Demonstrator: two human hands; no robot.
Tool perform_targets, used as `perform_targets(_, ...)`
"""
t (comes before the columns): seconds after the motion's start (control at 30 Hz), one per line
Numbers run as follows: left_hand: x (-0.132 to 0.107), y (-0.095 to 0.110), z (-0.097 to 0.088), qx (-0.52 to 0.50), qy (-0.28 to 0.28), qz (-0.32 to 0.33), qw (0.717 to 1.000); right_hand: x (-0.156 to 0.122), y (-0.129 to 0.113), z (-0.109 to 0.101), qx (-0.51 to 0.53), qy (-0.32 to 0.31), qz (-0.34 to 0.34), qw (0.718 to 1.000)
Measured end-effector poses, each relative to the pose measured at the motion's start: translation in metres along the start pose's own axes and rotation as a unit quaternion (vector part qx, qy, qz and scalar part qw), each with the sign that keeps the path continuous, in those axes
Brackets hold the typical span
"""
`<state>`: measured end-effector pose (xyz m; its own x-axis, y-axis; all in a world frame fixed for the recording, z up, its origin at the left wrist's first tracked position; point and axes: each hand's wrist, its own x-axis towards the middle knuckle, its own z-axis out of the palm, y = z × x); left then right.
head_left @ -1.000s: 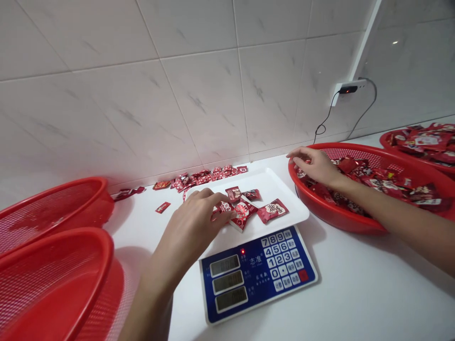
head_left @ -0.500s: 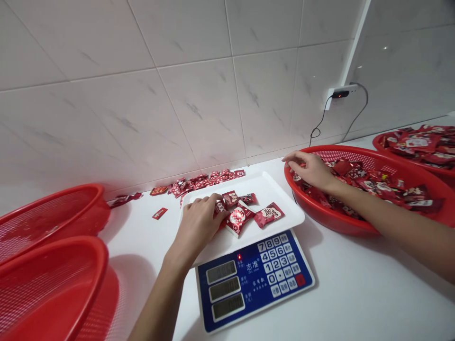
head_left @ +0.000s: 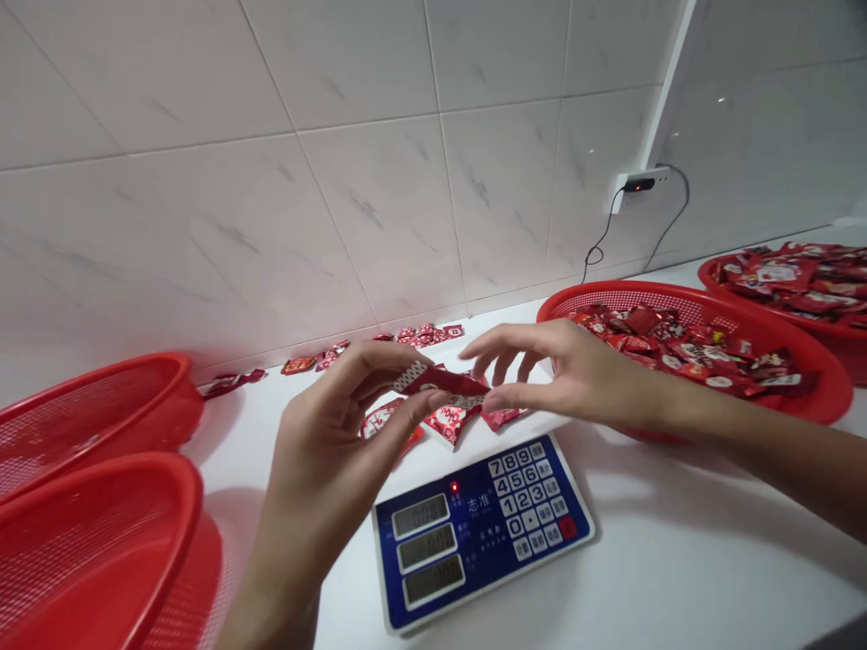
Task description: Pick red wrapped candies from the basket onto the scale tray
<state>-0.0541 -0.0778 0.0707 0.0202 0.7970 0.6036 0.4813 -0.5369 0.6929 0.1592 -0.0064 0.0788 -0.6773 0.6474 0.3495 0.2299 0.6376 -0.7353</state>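
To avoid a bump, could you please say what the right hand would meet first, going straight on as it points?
The right hand would probably meet the red packet in the left hand, if not touching already; depth is unclear.

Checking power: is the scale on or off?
The digital scale is on: its red light glows and its displays show digits.

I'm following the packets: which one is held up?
The packet pinched in the left hand, above the tray; the others lie on it, by the wall or in baskets.
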Motion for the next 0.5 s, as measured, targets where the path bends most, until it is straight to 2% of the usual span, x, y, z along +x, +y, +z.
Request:
perform_targets(0.07,-0.003,0.005,-0.006,0.056,-0.03,0.005,0.998,-0.006,-0.015,0.0,-0.032,0.013,-0.001,0.999)
perform_targets(0.13,-0.002,-0.004,-0.017,0.166,-0.09,-0.037,0.981,-0.011,-0.014,-0.016,-0.111,0.074,0.024,0.991)
perform_targets(0.17,-0.001,-0.013,-0.022,0.236,-0.125,-0.075,0.961,-0.013,-0.007,-0.029,-0.163,0.11,0.045,0.979)
perform_targets(0.23,0.004,-0.035,-0.03,0.366,-0.214,-0.152,0.893,-0.016,0.015,-0.06,-0.272,0.153,0.128,0.941)
perform_targets(0.27,0.006,-0.047,-0.032,0.404,-0.247,-0.169,0.864,-0.018,0.028,-0.075,-0.332,0.163,0.18,0.911)
perform_targets(0.3,0.008,-0.056,-0.032,0.416,-0.273,-0.173,0.85,-0.02,0.041,-0.088,-0.379,0.14,0.236,0.884)
perform_targets(0.37,0.01,-0.069,-0.03,0.397,-0.296,-0.157,0.855,-0.022,0.064,-0.105,-0.446,0.071,0.334,0.827)
perform_targets(0.4,0.009,-0.071,-0.028,0.38,-0.296,-0.144,0.864,-0.022,0.073,-0.109,-0.464,0.05,0.357,0.809)
perform_targets(0.43,0.008,-0.071,-0.026,0.369,-0.29,-0.132,0.873,-0.02,0.079,-0.109,-0.473,0.034,0.366,0.801)
perform_targets(0.5,0.003,-0.066,-0.025,0.363,-0.269,-0.109,0.885,-0.015,0.088,-0.103,-0.468,0.007,0.353,0.81)
